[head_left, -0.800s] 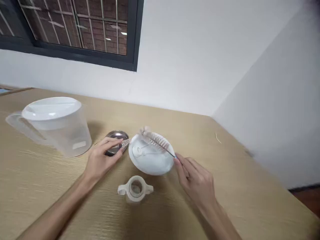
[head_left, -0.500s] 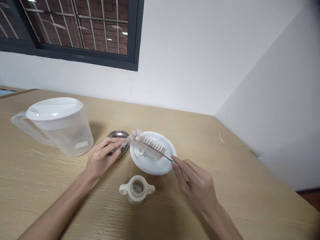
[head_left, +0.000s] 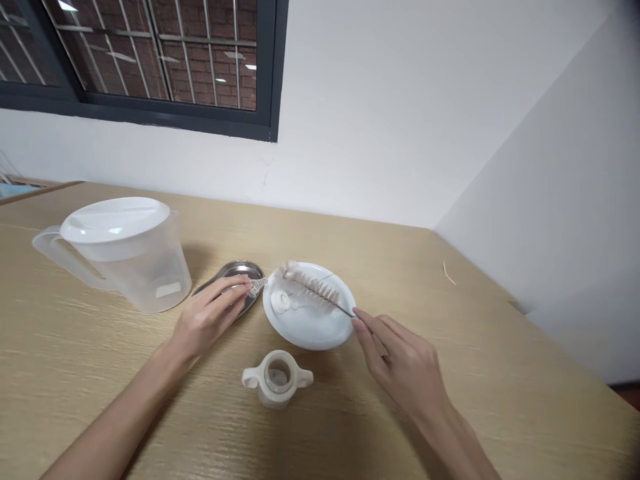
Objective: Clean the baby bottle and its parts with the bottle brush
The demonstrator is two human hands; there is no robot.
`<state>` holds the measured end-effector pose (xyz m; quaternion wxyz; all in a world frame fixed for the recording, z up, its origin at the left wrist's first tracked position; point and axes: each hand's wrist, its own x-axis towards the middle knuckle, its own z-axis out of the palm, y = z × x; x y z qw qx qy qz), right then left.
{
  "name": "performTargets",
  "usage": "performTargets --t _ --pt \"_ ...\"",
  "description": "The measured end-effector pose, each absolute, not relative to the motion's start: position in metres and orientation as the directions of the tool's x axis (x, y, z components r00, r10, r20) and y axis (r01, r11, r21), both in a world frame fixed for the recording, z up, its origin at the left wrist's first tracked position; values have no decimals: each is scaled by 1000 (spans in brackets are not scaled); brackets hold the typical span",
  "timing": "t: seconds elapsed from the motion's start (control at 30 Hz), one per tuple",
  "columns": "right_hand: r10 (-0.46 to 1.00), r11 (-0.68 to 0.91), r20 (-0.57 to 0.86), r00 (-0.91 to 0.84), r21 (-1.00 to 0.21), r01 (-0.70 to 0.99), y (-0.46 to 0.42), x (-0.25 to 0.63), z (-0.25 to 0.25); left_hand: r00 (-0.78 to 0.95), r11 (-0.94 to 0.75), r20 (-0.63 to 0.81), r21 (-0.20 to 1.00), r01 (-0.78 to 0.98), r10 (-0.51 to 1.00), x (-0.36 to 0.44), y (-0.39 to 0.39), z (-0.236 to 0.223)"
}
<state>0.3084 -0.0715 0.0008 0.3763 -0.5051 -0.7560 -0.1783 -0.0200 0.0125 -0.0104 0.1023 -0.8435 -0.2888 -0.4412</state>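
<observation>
My right hand (head_left: 405,363) pinches the thin wire handle of a bottle brush (head_left: 315,287). The white bristles hang over a white bowl (head_left: 313,340), where a small white ring (head_left: 281,301) and something clear lie. In the fingertips of my left hand (head_left: 213,317) is a small translucent ribbed piece (head_left: 258,287), its exact kind unclear. That hand is above a steel kidney-shaped dish (head_left: 253,268) and partly covers it. In front of the bowl stands an uncapped baby bottle (head_left: 278,381) with two side handles.
A translucent pitcher (head_left: 135,267) with a white lid stands at the left. A thin pale strip (head_left: 449,273) lies toward the table's right edge. Behind the table (head_left: 390,260) rise a white wall (head_left: 390,120) and a barred window (head_left: 165,60).
The brush head has come away from the ribbed piece, so a small gap now shows between them. My right hand has shifted slightly right with the brush.
</observation>
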Motion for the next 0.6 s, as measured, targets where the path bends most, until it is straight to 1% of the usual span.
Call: performTargets --t 0.03,0.1,0.2,0.3,0.37,0.47,0.53,0.6 --pt "631 404 755 -179 -122 907 -71 310 1 456 -814 799 71 576 392 -21 13 -11" --pt "626 412 767 -141 -171 895 -71 312 2 489 -827 787 47 561 376 -23 14 -11" --pt "608 506 776 -168 -216 835 -74 309 5 528 -853 778 20 522 342 -24 13 -10" --pt "611 563 750 -252 -188 805 -75 304 5 526 -852 786 2 523 325 -22 11 -8" --pt "625 538 734 -266 -158 828 -74 305 2 517 -841 792 -7 542 326 -21 10 -8" --pt "618 457 755 -218 -119 882 -72 311 0 513 -836 789 1 548 337 -21 10 -11" --pt "598 454 778 -192 -132 881 -73 314 2 520 -846 787 3 534 331 -22 10 -13" --pt "593 506 782 -194 -174 845 -74 314 4 523 -854 788 6 521 324 -23 10 -14"
